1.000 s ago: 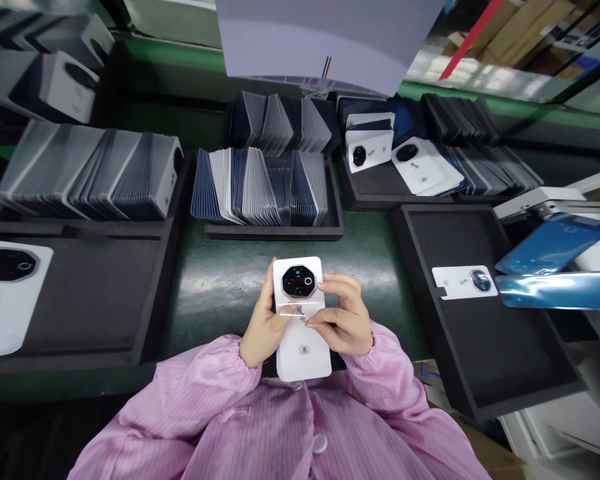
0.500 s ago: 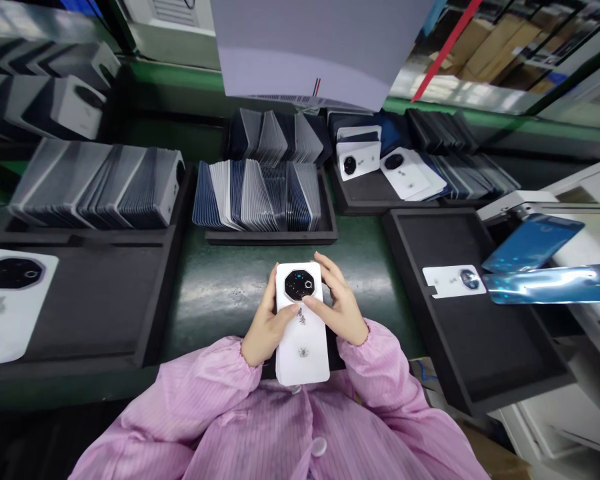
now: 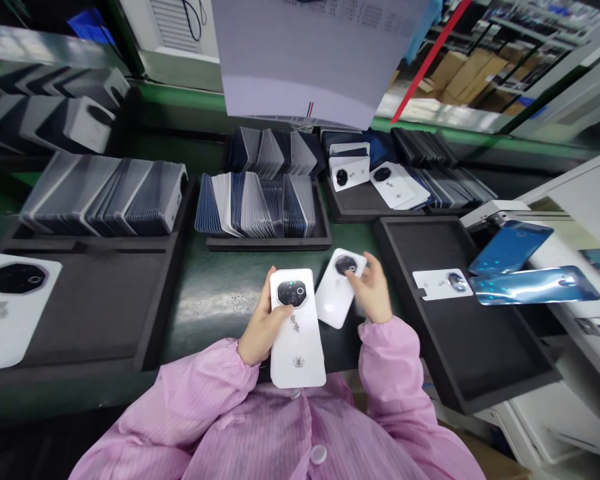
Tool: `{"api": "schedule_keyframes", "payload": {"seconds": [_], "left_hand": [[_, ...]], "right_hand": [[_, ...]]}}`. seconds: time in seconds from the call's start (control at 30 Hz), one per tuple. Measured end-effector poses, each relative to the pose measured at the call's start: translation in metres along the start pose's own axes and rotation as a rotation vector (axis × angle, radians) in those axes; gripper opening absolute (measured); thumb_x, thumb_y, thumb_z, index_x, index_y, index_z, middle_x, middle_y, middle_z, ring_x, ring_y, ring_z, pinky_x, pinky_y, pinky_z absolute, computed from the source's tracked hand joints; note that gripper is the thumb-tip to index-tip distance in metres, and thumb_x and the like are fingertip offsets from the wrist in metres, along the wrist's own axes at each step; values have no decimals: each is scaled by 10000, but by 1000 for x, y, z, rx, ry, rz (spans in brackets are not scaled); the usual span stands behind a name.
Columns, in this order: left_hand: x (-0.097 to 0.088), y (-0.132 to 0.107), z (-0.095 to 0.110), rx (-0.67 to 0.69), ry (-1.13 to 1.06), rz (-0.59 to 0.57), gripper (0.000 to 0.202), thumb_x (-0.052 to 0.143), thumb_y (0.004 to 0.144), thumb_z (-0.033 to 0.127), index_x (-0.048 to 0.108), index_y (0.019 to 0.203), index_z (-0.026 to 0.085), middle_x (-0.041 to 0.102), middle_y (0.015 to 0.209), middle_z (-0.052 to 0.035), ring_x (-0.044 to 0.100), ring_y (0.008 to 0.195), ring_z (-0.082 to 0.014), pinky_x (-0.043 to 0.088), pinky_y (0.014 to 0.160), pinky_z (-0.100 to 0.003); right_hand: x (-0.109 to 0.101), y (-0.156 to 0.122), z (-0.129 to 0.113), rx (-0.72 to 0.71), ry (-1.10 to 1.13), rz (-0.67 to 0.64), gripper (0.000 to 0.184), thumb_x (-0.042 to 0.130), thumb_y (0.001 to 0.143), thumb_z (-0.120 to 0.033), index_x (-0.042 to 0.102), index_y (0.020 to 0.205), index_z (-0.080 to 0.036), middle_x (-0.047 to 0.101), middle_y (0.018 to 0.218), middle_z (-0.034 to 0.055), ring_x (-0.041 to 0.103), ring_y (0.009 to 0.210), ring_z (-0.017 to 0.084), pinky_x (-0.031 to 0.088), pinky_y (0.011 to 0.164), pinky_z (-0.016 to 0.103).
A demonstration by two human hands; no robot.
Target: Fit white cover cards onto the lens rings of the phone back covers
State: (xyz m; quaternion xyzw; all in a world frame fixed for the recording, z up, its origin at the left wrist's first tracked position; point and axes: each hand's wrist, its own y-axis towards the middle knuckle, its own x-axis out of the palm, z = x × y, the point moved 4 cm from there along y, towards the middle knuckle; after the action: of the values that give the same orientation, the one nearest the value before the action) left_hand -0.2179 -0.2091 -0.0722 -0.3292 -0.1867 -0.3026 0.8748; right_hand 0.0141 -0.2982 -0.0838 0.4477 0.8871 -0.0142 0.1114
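My left hand is closed on a small stack of white phone back panels, thumb on top by the dark octagonal camera patch. The stack stands near my chest with its top tilted away. To the right, my right hand pinches a single white phone back panel by its upper right edge, near the round dark camera patch. This panel leans to the right, apart from the stack, over the green table. The fingers under both are partly hidden.
A black tray ahead holds upright rows of blue and grey panels. On the left, another black tray carries a large white panel. At right, a black tray bears a white panel and blue shiny sheets.
My right hand has moved right, away from the stack, taking a single white panel with it. My left hand keeps the stack. The view has tilted up slightly.
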Motion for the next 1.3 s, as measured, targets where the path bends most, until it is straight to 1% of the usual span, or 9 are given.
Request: {"api": "schedule_keyframes", "payload": {"seconds": [0.1,0.2,0.33,0.43,0.73,0.9,1.03,1.13,1.3], "left_hand": [[0,-2,0,-9,19,-21,966,641,697,179,128,1495,360,596,1252,-32,631,755,-144,520,660,-271],[-1,-1,-2,30,56,-57,956,663,720,223,122,1496,358,537,1347,-40,638,927,-183,522,769,-298],[-4,1,-6,120,142,-96,907,677,758,265,150,1490,362,407,1478,-36,560,1162,-216,473,933,-322],[-4,2,-7,139,155,-112,915,680,767,274,131,1491,369,449,1448,-43,576,1142,-217,480,931,-334],[-2,2,-3,149,158,-90,975,689,746,223,83,1501,334,467,1431,-73,603,1097,-211,509,861,-309],[-2,4,-4,101,79,-90,1000,691,746,245,44,1501,345,494,1409,-75,616,1068,-213,514,852,-327],[-5,7,-2,125,106,-72,970,701,747,245,95,1499,338,445,1456,-65,528,1219,-242,443,990,-364],[-8,9,-2,148,128,-61,938,697,761,257,122,1499,321,418,1480,-61,453,1301,-259,375,1065,-380],[-11,8,0,208,185,-53,926,699,774,283,128,1502,305,352,1524,-52,382,1359,-255,290,1126,-370]], "right_hand": [[19,-3,7,-109,-419,-97,601,679,730,-377,490,1245,-132,665,912,98,651,797,245,532,778,474],[28,-13,-17,-341,-654,-34,480,688,739,-347,582,1155,-132,589,1105,169,563,1052,326,447,920,579],[41,-38,-70,-488,-443,-192,232,639,823,-305,630,1041,-224,583,1124,103,567,1065,254,517,844,439],[55,-52,-96,-488,-397,-314,166,690,787,-295,637,928,-225,600,1082,87,577,1045,243,532,782,385],[77,-40,-88,-238,-340,-454,79,705,745,-227,632,750,-196,609,1134,95,574,1081,252,513,800,395],[74,-49,-96,-612,-288,-308,76,691,774,-199,644,714,-198,607,1168,92,495,1212,284,425,981,491],[74,-63,-100,-947,-123,-449,100,662,783,-119,636,795,-215,710,821,19,652,967,216,445,958,477],[72,-67,-100,-982,47,-529,143,626,797,-84,618,879,-200,728,753,8,705,753,161,499,905,431],[70,-68,-97,-980,210,-463,390,657,738,-7,592,1080,-183,745,771,41,724,708,175,588,753,357]]}}
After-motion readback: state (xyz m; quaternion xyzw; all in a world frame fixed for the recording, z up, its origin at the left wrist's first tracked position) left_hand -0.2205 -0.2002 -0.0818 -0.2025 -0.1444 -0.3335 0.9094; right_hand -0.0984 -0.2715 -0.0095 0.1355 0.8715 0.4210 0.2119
